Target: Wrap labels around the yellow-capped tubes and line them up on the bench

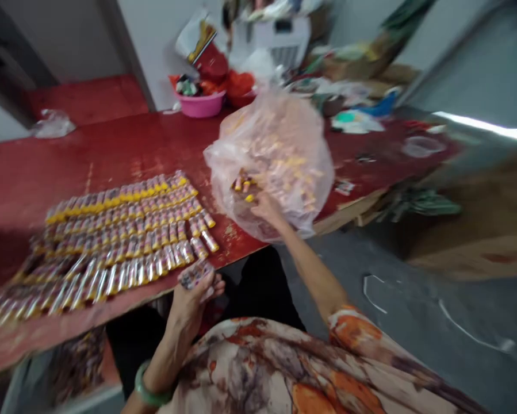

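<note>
My left hand (198,287) is closed round a small clear packet (196,273) with dark and pinkish contents, just off the table's front edge. My right hand (267,208) reaches into the opening of a big translucent plastic bag (279,138) full of small yellow-and-pink pieces. Its fingers look bent near some yellow-tipped pieces (244,183); blur hides whether they grip anything. Left of the bag, several rows of small wrapped tubes with yellow ends (124,224) lie side by side on the red table (154,138).
A pink basin (201,106) with colourful items stands behind the bag. Clutter fills the back right. Below the table's left front is a container (111,397) of small pieces. A cardboard box (478,253) sits on the right. A crumpled plastic bag (53,123) lies far left.
</note>
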Demonstrator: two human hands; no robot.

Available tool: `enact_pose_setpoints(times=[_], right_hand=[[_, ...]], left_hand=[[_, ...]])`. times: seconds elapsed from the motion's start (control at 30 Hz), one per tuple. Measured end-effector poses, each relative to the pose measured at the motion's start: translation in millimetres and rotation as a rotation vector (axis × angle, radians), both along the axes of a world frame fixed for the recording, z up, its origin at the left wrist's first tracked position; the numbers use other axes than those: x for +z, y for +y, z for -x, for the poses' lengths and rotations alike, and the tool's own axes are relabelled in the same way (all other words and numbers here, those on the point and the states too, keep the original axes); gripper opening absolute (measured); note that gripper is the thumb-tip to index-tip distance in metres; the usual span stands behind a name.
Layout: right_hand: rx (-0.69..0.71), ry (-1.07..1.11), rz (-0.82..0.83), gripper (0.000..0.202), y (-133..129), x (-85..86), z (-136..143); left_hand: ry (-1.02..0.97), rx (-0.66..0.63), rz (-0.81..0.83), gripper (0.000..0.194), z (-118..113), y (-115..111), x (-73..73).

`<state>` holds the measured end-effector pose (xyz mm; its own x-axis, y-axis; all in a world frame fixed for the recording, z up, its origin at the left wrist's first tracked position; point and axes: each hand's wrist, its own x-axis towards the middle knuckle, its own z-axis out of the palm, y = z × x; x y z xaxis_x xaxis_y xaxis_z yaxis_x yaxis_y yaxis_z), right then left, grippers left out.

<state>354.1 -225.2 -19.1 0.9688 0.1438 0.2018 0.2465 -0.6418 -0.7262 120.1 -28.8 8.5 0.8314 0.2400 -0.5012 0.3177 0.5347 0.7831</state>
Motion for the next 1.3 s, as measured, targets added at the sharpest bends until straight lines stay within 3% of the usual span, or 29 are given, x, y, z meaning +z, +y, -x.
enact_pose_setpoints(times=[0.1, 0.17, 0.23, 0.3, 0.33, 0.5, 0.63, 0.8, 0.97, 1.07, 1.17, 1.3], right_hand=[[0.081, 0.063, -0.145, 0.017, 0, -2.6, 38], [0.219, 0.153, -0.31, 0.033, 6, -7.4, 76], [0.374, 0.378, -0.747, 0.038, 16, -14.9, 120], [0.39, 0.552, -0.995, 0.023, 28, -23.0, 157], [0.364, 0.61, -1.04, 0.018, 34, -26.2, 171], [0.216, 0.609, -0.934, 0.026, 48, -24.9, 186], [0.174, 0.521, -0.895, 0.029, 55, -18.9, 183], [0.151, 0.485, -0.91, 0.028, 61, -17.3, 186], [0.239, 0.374, -0.863, 0.018, 45, -10.3, 184], [0.266, 0.342, -0.851, 0.028, 33, -2.7, 184], [0.282, 0.421, -0.966, 0.038, 28, 5.4, 188], [0.336, 0.409, -0.993, 0.021, 27, 11.4, 197]], left_hand=[[-0.048, 0.021, 0.009, 0.039, -5, 0, 1.6], [-0.034, 0.054, 0.014, 0.04, -8, 0, -0.3], [-0.005, 0.073, 0.018, 0.04, -9, -2, -3.6], [0.002, 0.075, 0.021, 0.04, -10, -3, -7.6], [-0.003, 0.076, 0.022, 0.04, -10, -4, -9.6], [-0.018, 0.016, 0.027, 0.04, -9, -8, -15.4], [-0.045, -0.041, 0.054, 0.038, -7, -10, -14.7], [-0.064, -0.019, 0.064, 0.036, -4, -5, -15.2], [-0.036, 0.101, 0.046, 0.039, -3, 1, -13.2], [-0.03, 0.121, 0.065, 0.039, -2, 2, -11.0], [-0.035, 0.133, 0.088, 0.041, -1, 2, -9.5], [-0.025, 0.166, 0.111, 0.043, -1, 1, -7.6]])
